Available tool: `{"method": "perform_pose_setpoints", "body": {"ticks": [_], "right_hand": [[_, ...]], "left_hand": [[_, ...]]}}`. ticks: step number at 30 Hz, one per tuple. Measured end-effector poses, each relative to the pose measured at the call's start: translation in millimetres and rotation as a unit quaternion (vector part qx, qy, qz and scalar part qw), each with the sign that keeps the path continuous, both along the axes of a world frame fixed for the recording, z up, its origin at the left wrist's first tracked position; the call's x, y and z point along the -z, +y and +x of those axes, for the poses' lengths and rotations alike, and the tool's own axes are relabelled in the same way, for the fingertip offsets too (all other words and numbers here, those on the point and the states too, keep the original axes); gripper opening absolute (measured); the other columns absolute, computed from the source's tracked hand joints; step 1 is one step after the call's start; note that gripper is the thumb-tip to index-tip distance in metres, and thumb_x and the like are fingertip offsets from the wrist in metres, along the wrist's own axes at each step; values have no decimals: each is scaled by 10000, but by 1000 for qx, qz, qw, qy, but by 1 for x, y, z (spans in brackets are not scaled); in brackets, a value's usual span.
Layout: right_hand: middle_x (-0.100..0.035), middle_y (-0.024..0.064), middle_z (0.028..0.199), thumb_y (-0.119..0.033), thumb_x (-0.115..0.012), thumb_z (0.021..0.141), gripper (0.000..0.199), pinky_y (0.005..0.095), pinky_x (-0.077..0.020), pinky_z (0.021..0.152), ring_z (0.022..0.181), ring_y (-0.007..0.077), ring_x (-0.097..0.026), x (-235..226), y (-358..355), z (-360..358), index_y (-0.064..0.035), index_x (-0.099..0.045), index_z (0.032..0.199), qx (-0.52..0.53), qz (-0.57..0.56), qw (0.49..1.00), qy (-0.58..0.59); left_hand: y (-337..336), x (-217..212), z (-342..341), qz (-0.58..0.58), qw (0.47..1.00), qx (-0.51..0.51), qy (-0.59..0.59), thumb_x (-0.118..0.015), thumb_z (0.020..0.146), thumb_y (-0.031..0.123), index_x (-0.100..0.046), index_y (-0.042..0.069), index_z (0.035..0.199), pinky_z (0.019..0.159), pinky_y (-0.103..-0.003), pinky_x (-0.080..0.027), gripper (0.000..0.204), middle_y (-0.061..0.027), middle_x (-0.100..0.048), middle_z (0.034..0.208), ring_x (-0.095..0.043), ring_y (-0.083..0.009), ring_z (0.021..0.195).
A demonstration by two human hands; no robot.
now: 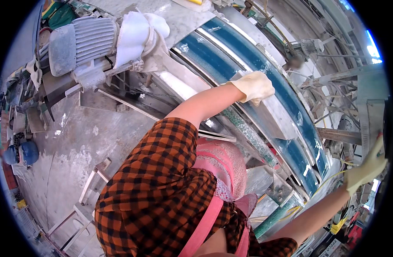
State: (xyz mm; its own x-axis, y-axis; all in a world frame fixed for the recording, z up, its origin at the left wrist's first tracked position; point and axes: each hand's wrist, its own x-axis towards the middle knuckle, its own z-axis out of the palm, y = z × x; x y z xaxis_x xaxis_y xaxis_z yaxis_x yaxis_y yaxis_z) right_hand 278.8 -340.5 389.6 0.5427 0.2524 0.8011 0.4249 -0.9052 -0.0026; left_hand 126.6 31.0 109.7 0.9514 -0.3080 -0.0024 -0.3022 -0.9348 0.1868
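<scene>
My left hand, in a cream work glove, lies on a pale grey stone slab with its fingers curled over the slab's upper end. The slab rests along a curved blue conveyor belt that runs from the top centre down to the right. My right hand, also gloved, reaches out to the far right rim. Its fingers stretch up against the edge of a dark panel beside a grey metal plate. Its grip is hard to read there. My checked orange-and-black sleeve and a pink apron fill the lower middle.
A ribbed grey electric motor and a white-crusted housing stand at the upper left. Wet concrete floor lies to the left, with wooden frames and a blue drum. Metal struts crowd the right.
</scene>
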Motion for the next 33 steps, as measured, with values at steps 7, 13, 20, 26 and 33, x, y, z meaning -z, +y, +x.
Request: {"method": "perform_pose_setpoints", "body": {"ticks": [7,13,20,26,33], "right_hand": [[-624,190,1425,-252,-616,1026,500,385,-403,1144,1334,262,-568,173,34,-59,37,-575,1432,-139,155,942,265],[-668,156,1340,-264,-599,1043,424,360,-436,1076,1226,235,-614,264,83,-110,18,-636,1358,-151,265,837,455],[-738,122,1216,-317,-509,1060,356,648,-329,1126,1158,315,-675,351,84,-93,-122,-713,1277,-54,-86,965,240],[-699,112,1302,-301,-483,1071,370,592,-260,1192,1246,306,-622,349,90,-98,-125,-668,1339,-47,-96,963,249],[-709,143,1274,-279,-527,1052,371,558,-311,1172,1227,341,-631,342,89,-95,-75,-670,1328,-77,-68,968,230]], "left_hand": [[3,5,-2,-4,1000,-2,-16,-907,623,324,-757,61,823,692,-404,-597,363,-133,-757,816,-753,-309,804],[1,7,-2,-9,1000,-6,-22,-886,618,253,-760,70,778,681,-405,-600,274,-132,-750,779,-751,-313,775],[-5,4,-10,-37,997,-8,-68,-834,607,208,-746,114,712,638,-388,-581,167,-108,-732,722,-744,-282,732],[-5,-7,-15,-3,999,-4,-31,-844,605,199,-748,95,756,660,-374,-586,207,-100,-736,734,-749,-266,758],[5,-23,-14,-31,998,50,-2,-810,776,408,-691,36,1191,788,-399,-601,569,-183,-760,1013,-743,-308,962]]}}
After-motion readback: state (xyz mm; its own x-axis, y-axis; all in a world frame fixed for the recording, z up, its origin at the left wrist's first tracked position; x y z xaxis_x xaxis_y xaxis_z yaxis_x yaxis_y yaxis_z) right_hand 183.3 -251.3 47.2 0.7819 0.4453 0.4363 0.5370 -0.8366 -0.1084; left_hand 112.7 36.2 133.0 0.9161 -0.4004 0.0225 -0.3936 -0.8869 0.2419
